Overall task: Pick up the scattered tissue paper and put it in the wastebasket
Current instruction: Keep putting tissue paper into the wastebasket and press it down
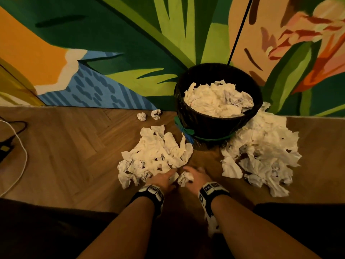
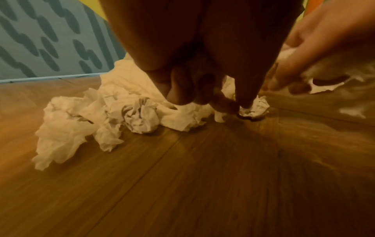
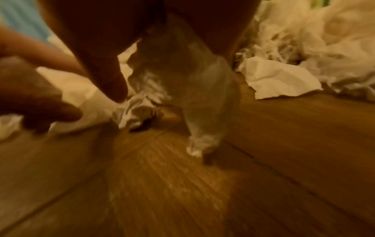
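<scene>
A black wastebasket [image 1: 214,126] stands against the wall, heaped with white tissue [image 1: 218,100]. Loose tissue lies in a pile to its left [image 1: 156,154] and a larger pile to its right [image 1: 261,150]. Two small balls [image 1: 141,116] lie near the wall. My left hand [image 1: 164,177] reaches down at the near edge of the left pile [image 2: 129,112], fingers [image 2: 245,96] extended and touching a small crumpled ball [image 2: 256,107]. My right hand [image 1: 196,174] is beside it, gripping a crumpled tissue [image 3: 182,83] that hangs blurred from the palm.
The floor is herringbone wood [image 1: 74,146]. A white cable [image 1: 20,146] and a dark plug [image 1: 4,149] lie at the far left. A painted wall [image 1: 130,53] rises right behind the basket. My dark-clad knees [image 1: 46,230] frame the bottom.
</scene>
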`<state>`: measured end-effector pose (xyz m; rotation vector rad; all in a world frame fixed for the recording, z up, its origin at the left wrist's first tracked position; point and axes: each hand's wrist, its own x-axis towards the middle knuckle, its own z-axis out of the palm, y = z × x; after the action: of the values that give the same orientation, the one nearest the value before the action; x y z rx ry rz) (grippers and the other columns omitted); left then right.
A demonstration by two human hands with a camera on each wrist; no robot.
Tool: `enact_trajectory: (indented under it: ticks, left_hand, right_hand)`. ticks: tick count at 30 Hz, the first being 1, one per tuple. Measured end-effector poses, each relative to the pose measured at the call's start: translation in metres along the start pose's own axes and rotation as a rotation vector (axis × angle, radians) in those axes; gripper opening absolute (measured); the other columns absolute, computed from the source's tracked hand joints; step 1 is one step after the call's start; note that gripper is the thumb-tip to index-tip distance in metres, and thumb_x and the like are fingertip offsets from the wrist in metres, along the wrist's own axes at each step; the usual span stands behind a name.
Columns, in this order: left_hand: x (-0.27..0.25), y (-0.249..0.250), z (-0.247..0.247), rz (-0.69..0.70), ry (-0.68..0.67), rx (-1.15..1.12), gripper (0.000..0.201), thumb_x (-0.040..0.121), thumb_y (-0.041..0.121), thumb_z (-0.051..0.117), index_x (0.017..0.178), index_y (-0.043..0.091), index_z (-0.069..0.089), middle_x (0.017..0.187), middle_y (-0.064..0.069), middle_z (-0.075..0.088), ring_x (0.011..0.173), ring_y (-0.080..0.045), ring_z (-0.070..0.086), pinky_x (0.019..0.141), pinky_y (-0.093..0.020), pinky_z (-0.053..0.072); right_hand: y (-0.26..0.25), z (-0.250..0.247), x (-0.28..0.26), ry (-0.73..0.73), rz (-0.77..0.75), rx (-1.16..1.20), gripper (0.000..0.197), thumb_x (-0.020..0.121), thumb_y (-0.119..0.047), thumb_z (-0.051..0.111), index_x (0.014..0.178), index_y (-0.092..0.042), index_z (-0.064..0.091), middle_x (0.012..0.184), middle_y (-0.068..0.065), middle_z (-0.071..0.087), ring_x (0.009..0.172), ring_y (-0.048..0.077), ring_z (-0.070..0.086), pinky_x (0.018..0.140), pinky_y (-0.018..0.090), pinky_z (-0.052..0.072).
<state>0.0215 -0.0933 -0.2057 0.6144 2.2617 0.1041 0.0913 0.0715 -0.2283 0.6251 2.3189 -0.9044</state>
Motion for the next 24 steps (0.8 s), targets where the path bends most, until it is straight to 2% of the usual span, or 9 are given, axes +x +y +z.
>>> enact_trajectory:
  ticks: [3, 8, 10, 12, 16, 18, 20, 22, 24]
  left_hand:
    - [0.002, 0.004, 0.0, 0.001, -0.017, 0.047, 0.057, 0.099, 0.04, 0.049, 0.151, 0.04, 0.025, 0.14, -0.006, 0.054, 0.125, -0.029, 0.053, 0.105, -0.047, 0.044]
    - [0.005, -0.009, 0.006, 0.02, 0.123, -0.016, 0.021, 0.101, 0.036, 0.046, 0.117, 0.031, 0.06, 0.121, -0.003, 0.063, 0.109, -0.023, 0.058, 0.089, -0.033, 0.046]
    - [0.006, -0.013, 0.007, 0.024, 0.154, -0.108, 0.02, 0.099, 0.035, 0.046, 0.115, 0.029, 0.058, 0.117, -0.004, 0.063, 0.105, -0.023, 0.058, 0.084, -0.032, 0.045]
    - [0.006, -0.015, 0.006, -0.008, 0.248, -0.263, 0.022, 0.097, 0.034, 0.049, 0.116, 0.024, 0.055, 0.109, -0.003, 0.062, 0.098, -0.022, 0.059, 0.081, -0.032, 0.046]
    - [0.005, -0.017, -0.008, -0.131, 0.465, -0.641, 0.01, 0.093, 0.031, 0.058, 0.09, 0.025, 0.05, 0.08, 0.005, 0.059, 0.071, -0.013, 0.058, 0.062, -0.028, 0.044]
    - [0.004, -0.016, -0.019, -0.147, 0.546, -0.845, 0.018, 0.091, 0.025, 0.059, 0.079, 0.021, 0.046, 0.07, -0.007, 0.062, 0.059, -0.021, 0.059, 0.054, -0.029, 0.046]
    - [-0.001, -0.011, -0.033, -0.127, 0.621, -1.014, 0.021, 0.09, 0.022, 0.06, 0.078, 0.02, 0.042, 0.063, -0.014, 0.059, 0.049, -0.024, 0.055, 0.051, -0.032, 0.045]
    - [-0.006, -0.004, -0.047, -0.084, 0.665, -1.111, 0.024, 0.087, 0.026, 0.067, 0.082, 0.021, 0.043, 0.061, -0.008, 0.055, 0.045, -0.02, 0.049, 0.049, -0.029, 0.042]
    - [-0.01, 0.002, -0.062, -0.053, 0.695, -1.077, 0.03, 0.081, 0.029, 0.077, 0.091, 0.023, 0.049, 0.071, 0.004, 0.059, 0.048, -0.011, 0.049, 0.047, -0.019, 0.042]
  right_hand:
    - [-0.003, 0.014, 0.0, -0.126, -0.031, -0.175, 0.058, 0.09, -0.043, 0.055, 0.141, -0.054, 0.029, 0.155, 0.001, 0.001, 0.122, 0.04, 0.05, 0.102, 0.044, 0.047]
    - [-0.007, 0.014, 0.006, -0.129, -0.019, -0.4, 0.065, 0.088, -0.031, 0.067, 0.143, -0.036, 0.033, 0.154, 0.004, 0.012, 0.127, 0.036, 0.047, 0.101, 0.045, 0.047]
    - [-0.005, 0.014, 0.006, -0.081, -0.014, -0.294, 0.056, 0.086, -0.03, 0.068, 0.134, -0.035, 0.039, 0.147, 0.004, 0.033, 0.123, 0.032, 0.051, 0.098, 0.045, 0.049]
    - [-0.001, 0.011, 0.005, 0.003, 0.016, -0.149, 0.041, 0.085, -0.028, 0.069, 0.116, -0.035, 0.044, 0.124, 0.002, 0.056, 0.107, 0.026, 0.06, 0.088, 0.041, 0.054]
    - [0.004, -0.01, 0.004, 0.164, 0.075, 0.201, 0.032, 0.086, -0.023, 0.065, 0.102, -0.047, 0.05, 0.093, -0.006, 0.064, 0.076, 0.013, 0.064, 0.06, 0.024, 0.053]
    - [0.005, -0.023, 0.005, 0.266, 0.031, 0.277, 0.027, 0.088, -0.027, 0.064, 0.106, -0.046, 0.061, 0.095, -0.01, 0.066, 0.077, 0.008, 0.063, 0.062, 0.019, 0.05]
    - [0.003, -0.036, 0.005, 0.4, 0.025, 0.425, 0.014, 0.085, -0.03, 0.07, 0.092, -0.04, 0.065, 0.093, -0.014, 0.067, 0.088, 0.013, 0.064, 0.068, 0.019, 0.048]
    - [0.002, -0.051, 0.001, 0.527, 0.036, 0.629, 0.025, 0.076, -0.026, 0.078, 0.089, -0.038, 0.059, 0.091, -0.011, 0.065, 0.089, 0.018, 0.064, 0.066, 0.021, 0.045]
    - [0.002, -0.067, -0.002, 0.619, 0.069, 0.777, 0.05, 0.069, -0.013, 0.08, 0.102, -0.037, 0.051, 0.11, 0.003, 0.061, 0.095, 0.024, 0.059, 0.075, 0.028, 0.047]
